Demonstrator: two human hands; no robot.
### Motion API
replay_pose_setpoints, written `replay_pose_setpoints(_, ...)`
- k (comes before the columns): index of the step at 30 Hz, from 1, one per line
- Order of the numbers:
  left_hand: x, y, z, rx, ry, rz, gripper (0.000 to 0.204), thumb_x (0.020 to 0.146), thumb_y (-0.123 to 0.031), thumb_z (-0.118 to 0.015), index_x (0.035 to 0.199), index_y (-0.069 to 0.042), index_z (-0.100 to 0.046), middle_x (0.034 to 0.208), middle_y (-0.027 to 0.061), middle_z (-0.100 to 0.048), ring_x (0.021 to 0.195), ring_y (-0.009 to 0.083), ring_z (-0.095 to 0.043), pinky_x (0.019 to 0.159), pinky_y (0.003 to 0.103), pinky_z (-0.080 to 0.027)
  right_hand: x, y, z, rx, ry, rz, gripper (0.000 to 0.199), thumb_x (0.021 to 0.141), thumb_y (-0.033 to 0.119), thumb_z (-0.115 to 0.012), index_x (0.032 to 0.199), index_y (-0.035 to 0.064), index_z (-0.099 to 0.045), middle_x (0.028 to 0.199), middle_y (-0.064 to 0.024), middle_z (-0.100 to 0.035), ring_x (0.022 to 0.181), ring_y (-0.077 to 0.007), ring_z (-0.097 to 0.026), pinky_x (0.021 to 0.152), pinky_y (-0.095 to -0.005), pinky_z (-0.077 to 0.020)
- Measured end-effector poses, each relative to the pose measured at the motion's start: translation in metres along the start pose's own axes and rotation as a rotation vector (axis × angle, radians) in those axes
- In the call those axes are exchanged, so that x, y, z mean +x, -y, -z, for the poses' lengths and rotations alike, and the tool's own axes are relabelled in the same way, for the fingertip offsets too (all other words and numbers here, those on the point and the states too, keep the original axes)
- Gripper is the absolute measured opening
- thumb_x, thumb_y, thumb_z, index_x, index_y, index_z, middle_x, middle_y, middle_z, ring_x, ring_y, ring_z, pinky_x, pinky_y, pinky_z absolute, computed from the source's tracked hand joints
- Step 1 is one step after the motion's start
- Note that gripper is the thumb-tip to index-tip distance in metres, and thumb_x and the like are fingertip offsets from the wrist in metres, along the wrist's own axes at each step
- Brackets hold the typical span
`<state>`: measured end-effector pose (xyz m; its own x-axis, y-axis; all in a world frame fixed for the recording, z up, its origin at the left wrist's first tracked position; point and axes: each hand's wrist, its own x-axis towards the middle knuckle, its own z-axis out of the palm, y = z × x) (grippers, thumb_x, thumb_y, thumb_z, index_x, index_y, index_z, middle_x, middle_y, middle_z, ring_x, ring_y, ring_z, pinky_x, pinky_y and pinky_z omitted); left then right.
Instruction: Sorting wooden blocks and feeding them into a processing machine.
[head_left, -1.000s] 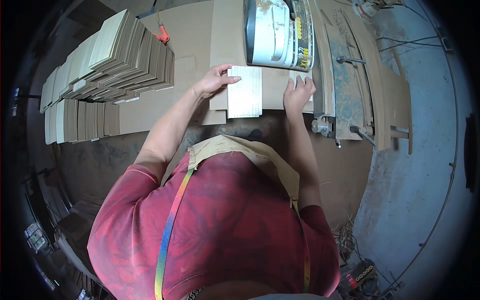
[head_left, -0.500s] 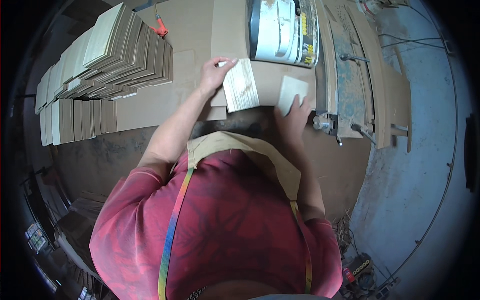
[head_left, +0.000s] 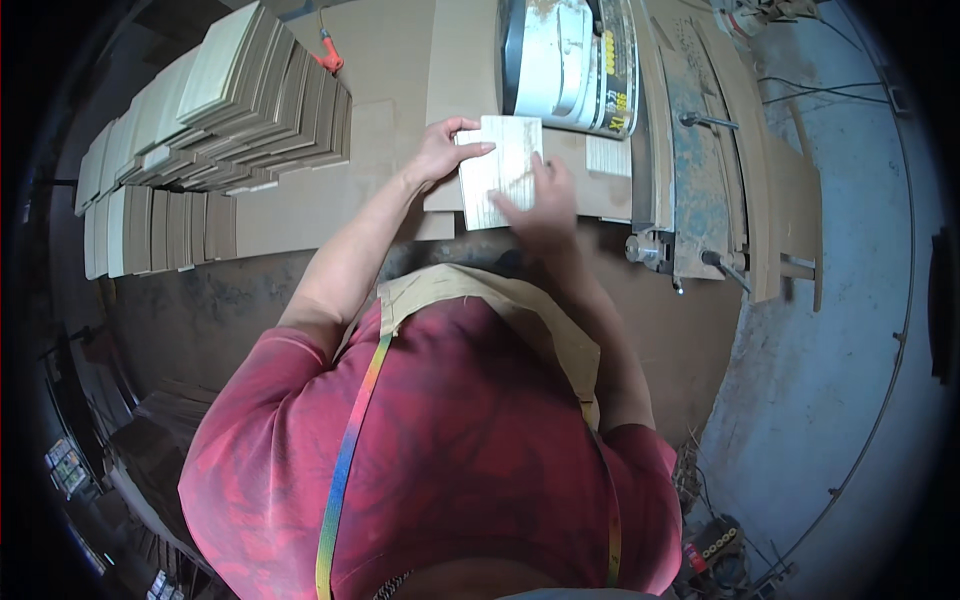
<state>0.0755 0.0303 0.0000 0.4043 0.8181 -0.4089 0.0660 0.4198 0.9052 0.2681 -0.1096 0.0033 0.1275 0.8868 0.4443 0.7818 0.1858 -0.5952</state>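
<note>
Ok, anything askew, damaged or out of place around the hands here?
Little stands out. Both hands, left hand and right hand, hold a pale wood piece slightly tilted over the bench. A small offcut lies loose beside the machine. The stacked pieces fan out unevenly but show no visible damage.

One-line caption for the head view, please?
Both hands, left hand and right hand, hold a pale wood panel beside stacked panels.

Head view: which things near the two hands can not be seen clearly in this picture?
- Right hand: blurred in the head view; its finger positions on the pale wood piece cannot be told.
- Lower right part of the wood piece: covered by the right hand.
- Left hand: its palm side is hidden.
- Machine: cut off by the top edge.
</note>
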Motion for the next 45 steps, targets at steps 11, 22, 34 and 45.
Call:
replay_pose_setpoints(11,-0.006,0.005,0.025,-0.193,0.208,-0.090,0.045,0.093,-0.002,-0.085,0.135,0.002,-0.070,0.115,0.0127,-0.076,0.095,0.0165,-0.072,0.087,0.026,-0.062,-0.049,-0.062,0.045,-0.478,-0.089,-0.265,0.073,0.082,0.024,-0.084,0.143,-0.0075,-0.059,0.145,-0.0363,-0.055,0.125,-0.0517,-0.057,0.107,-0.0567,-0.0519)
replay_pose_setpoints(22,0.019,0.013,-0.001,0.036,-0.091,-0.121,0.025,0.093,-0.011,-0.089,0.113,0.001,-0.080,0.094,0.0085,-0.077,0.078,0.0154,-0.071,0.074,0.028,-0.062,0.015,-0.041,-0.022,-0.176,-0.089,-0.038,0.066,0.088,0.029,-0.085,0.139,-0.0088,-0.065,0.144,-0.0354,-0.056,0.128,-0.0503,-0.056,0.107,-0.0544,-0.0516)
replay_pose_setpoints(34,0.020,0.004,-0.014,0.113,-0.332,-0.031,0.020,0.100,-0.018,-0.082,0.108,0.001,-0.081,0.092,0.0088,-0.076,0.082,0.0141,-0.068,0.076,0.028,-0.058,-0.018,0.019,0.001,-0.074,-0.006,-0.043,0.075,0.084,0.030,-0.090,0.145,-0.0053,-0.062,0.147,-0.0348,-0.055,0.123,-0.0494,-0.061,0.105,-0.0512,-0.0547)
replay_pose_setpoints(45,0.003,0.009,0.010,-0.159,0.174,-0.112,0.042,0.100,-0.008,-0.078,0.139,0.004,-0.066,0.126,0.0140,-0.073,0.098,0.0178,-0.074,0.091,0.030,-0.062,-0.044,-0.016,0.051,-0.217,-0.007,-0.342,0.061,0.091,0.025,-0.083,0.143,-0.0042,-0.067,0.146,-0.0315,-0.059,0.133,-0.0492,-0.058,0.111,-0.0496,-0.0518)
